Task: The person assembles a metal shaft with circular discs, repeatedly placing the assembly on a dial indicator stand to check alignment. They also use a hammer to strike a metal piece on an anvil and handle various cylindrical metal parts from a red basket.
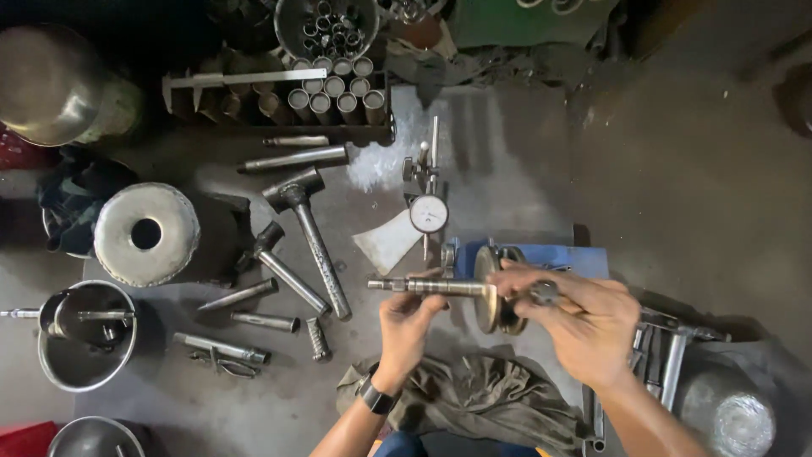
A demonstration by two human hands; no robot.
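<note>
My left hand [408, 326], with a dark watch on its wrist, grips a metal shaft [427, 287] from below; the shaft lies level and its thin end points left. At the shaft's right end sits a brass-coloured disc [488, 289]. My right hand [575, 317] lies over the disc's right side, fingers curled around a small dark knob [544, 293]. Just above the shaft stands a dial gauge [429, 213] on a thin stand. A blue fixture [558, 256] lies behind the disc.
Two hammers [309, 237] and several steel pins lie on the grey floor at left. A rack of metal tubes [330, 93] stands at the back. There are metal bowls [85, 338] at left, a ring-shaped part [145, 234], and an olive rag [482, 402] by my knees.
</note>
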